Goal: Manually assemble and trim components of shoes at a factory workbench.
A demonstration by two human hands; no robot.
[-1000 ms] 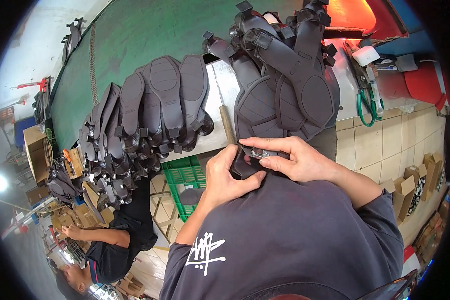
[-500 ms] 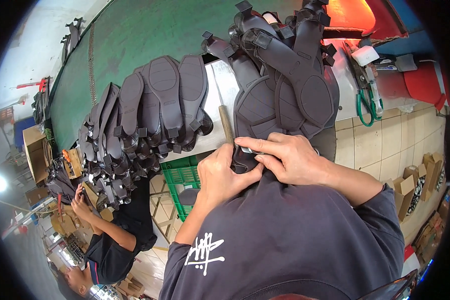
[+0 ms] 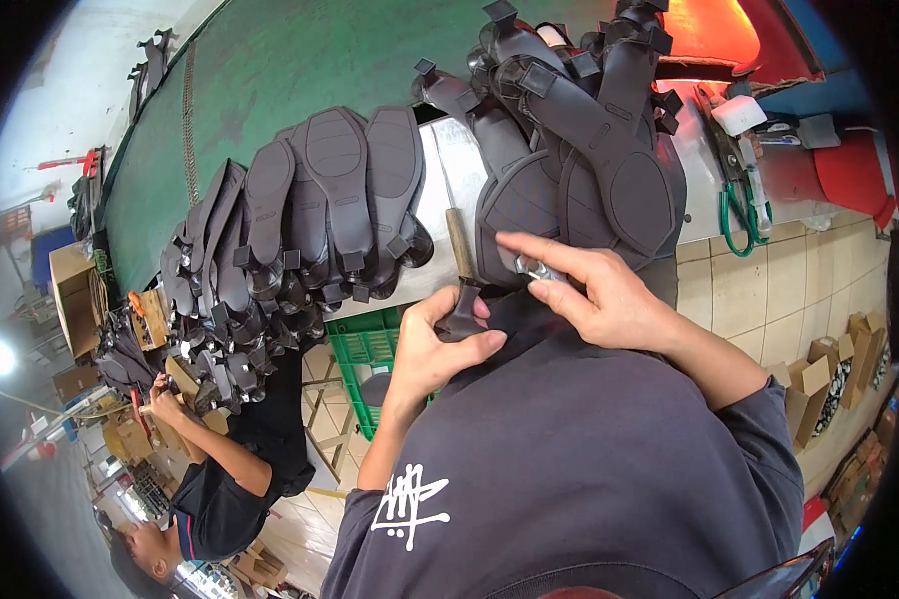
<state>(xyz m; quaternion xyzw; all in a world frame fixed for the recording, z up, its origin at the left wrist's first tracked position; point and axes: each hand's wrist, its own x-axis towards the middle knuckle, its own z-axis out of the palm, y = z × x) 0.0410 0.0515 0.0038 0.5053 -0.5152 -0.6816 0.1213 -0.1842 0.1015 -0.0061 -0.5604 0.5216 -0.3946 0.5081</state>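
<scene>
1. Head view, closest to the camera: the person's dark shirt (image 3: 589,449), with a white print, spreads below the two hands.
2. The left hand (image 3: 432,347) has its grip clenched on a small dark piece (image 3: 460,313), pinched between thumb and fingers just above the shirt, in front of the tabletop edge.
3. The right hand (image 3: 604,295) has its grip grasping a small shiny tool (image 3: 537,268) between thumb and index finger, apart from the dark piece. The index finger extends toward the left, over the near pile; whether it touches is not clear.
4. Just beyond the left hand, a wooden-handled tool (image 3: 458,240) lies with its thin shaft pointing away across the metal tabletop (image 3: 457,160).
5. Beyond the right hand, dark sole-shaped parts are heaped in an overlapping pile (image 3: 634,200).
6. Left of the wooden handle, a row of similar parts (image 3: 335,150) lies overlapped, above a green crate (image 3: 375,344) lower down.
7. Right of the pile rest green-handled scissors (image 3: 737,215) and a white block (image 3: 739,115).
8. Farther off are a green surface (image 3: 370,60), a co-worker (image 3: 225,479) at left and cardboard boxes (image 3: 811,384) at right.
</scene>
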